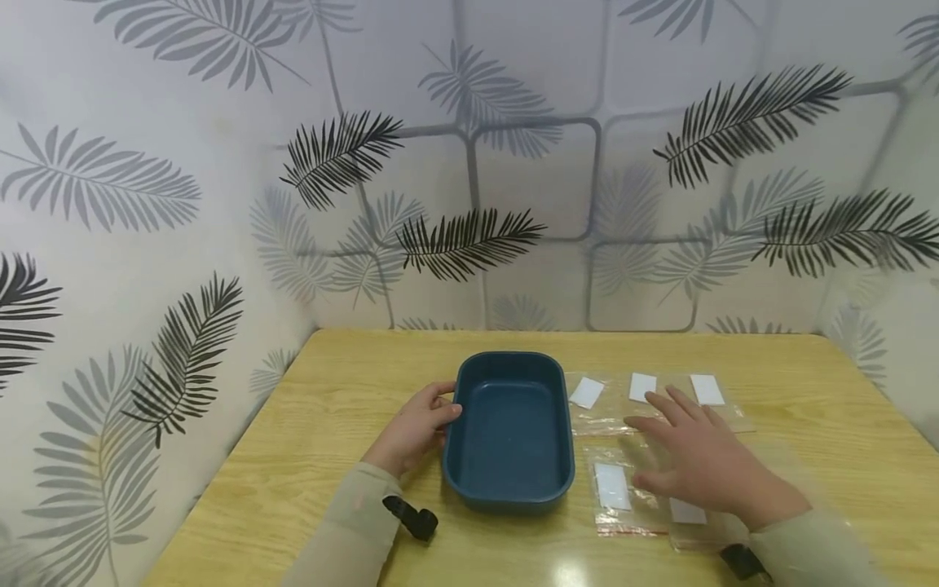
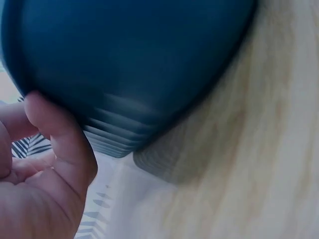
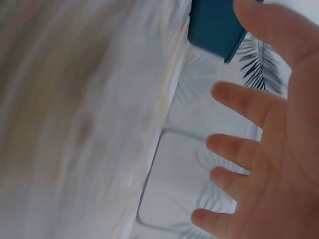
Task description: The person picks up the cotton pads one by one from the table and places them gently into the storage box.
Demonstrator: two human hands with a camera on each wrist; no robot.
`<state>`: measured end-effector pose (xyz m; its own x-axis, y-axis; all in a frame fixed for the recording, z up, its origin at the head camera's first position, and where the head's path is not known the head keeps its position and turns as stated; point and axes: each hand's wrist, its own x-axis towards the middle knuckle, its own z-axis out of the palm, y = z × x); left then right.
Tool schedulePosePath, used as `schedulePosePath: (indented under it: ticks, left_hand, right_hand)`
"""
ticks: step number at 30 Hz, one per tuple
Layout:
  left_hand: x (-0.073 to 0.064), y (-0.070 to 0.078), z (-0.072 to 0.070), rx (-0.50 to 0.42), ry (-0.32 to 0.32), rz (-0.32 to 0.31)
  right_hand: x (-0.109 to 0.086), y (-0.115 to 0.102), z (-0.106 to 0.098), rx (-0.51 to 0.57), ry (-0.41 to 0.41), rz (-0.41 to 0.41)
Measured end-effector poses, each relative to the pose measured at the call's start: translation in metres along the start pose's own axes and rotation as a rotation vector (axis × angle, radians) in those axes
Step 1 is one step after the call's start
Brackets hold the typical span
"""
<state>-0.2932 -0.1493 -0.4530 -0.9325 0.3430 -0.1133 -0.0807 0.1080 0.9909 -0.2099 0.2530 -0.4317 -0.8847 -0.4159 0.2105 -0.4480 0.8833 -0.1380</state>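
Blue tray (image 1: 509, 448) is set near the middle of a wooden bench (image 1: 308, 440), before a leaf-patterned wall (image 1: 528, 187); the bench's near edge is cut off. The hands are held well apart. The tray's left rim is gripped by the left hand (image 1: 418, 428), whose fingers are partly hidden behind the tray's side. The right hand (image 1: 693, 452), slightly blurred, is spread over clear bags (image 1: 653, 416) right of the tray; whether they are touched cannot be told. Bag edges are hard to make out. Five white cards (image 1: 612, 487) are seen, one partly covered by the right hand.
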Motion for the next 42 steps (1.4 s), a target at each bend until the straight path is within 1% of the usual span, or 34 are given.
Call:
schedulePosePath:
  ticks: [5, 9, 12, 18, 21, 25, 28, 33, 42]
  left_hand:
    - [0.001, -0.003, 0.002, -0.08, -0.016, 0.011]
    - [0.002, -0.006, 0.004, -0.102, -0.02, 0.014]
    - [0.002, -0.008, 0.004, -0.104, -0.012, 0.016]
    - [0.004, -0.007, 0.002, -0.111, -0.008, 0.039]
    - [0.004, -0.006, 0.001, -0.12, -0.012, 0.037]
    - [0.005, -0.007, 0.001, -0.132, -0.024, 0.035]
    - [0.005, -0.009, 0.001, -0.137, -0.032, 0.04]
    - [0.006, -0.011, 0.0, -0.139, -0.025, 0.046]
    - [0.005, -0.013, -0.002, -0.134, -0.019, 0.049]
  right_hand:
    - [0.011, -0.016, 0.006, 0.023, -0.071, -0.039]
    - [0.012, -0.025, 0.01, 0.022, -0.13, -0.028]
    - [0.011, -0.028, 0.011, 0.028, -0.149, -0.03]
    - [0.011, -0.029, 0.008, 0.018, -0.144, -0.054]
    - [0.012, -0.03, 0.007, 0.02, -0.134, -0.063]
    - [0.012, -0.031, 0.01, 0.036, -0.129, -0.056]
    - [0.012, -0.031, 0.013, 0.038, -0.137, -0.048]
    - [0.014, -0.032, 0.015, 0.044, -0.156, -0.052]
    - [0.017, -0.034, 0.018, 0.03, -0.134, -0.111]
